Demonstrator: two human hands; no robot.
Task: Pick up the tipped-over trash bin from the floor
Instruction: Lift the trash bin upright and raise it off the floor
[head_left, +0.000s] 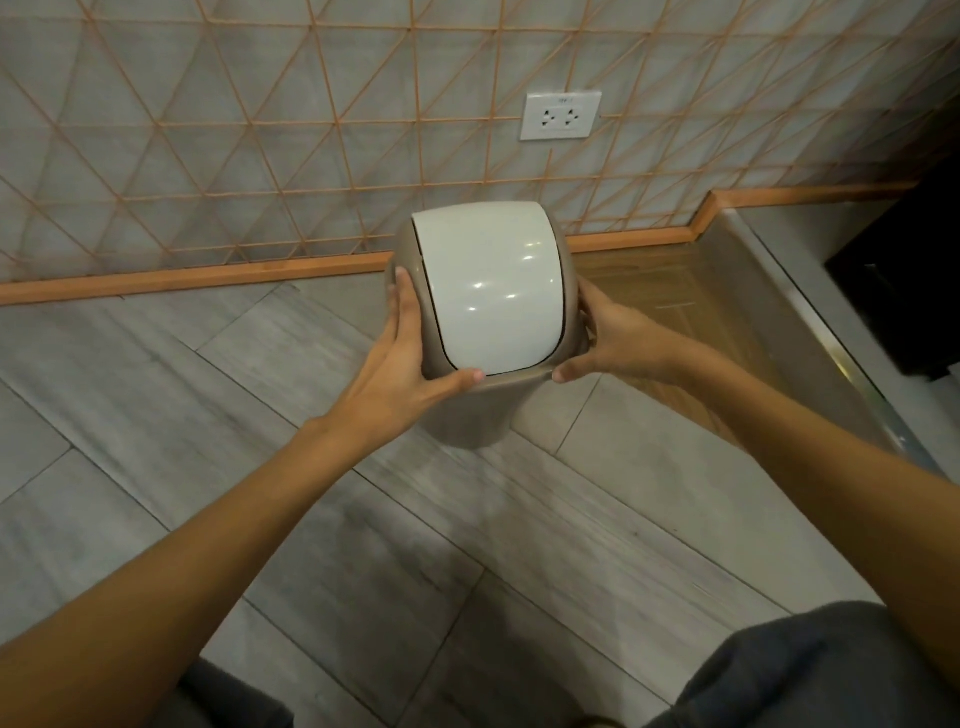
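Note:
A small beige trash bin (470, 415) with a white swing lid (488, 291) stands upright in the middle of the head view, seen from above. My left hand (400, 358) clasps the left side of its lid rim, thumb along the front edge. On the right side of the rim, my right hand (615, 340) grips it, thumb at the front edge. The bin's base is hidden below its body, so I cannot tell whether it touches the floor.
Grey floor tiles (208, 415) lie all around. A tiled wall with orange lines and a white power socket (561, 115) rises just behind the bin. A raised ledge (810, 322) and a dark cabinet (904, 260) stand at the right. My knees (810, 675) are at the bottom.

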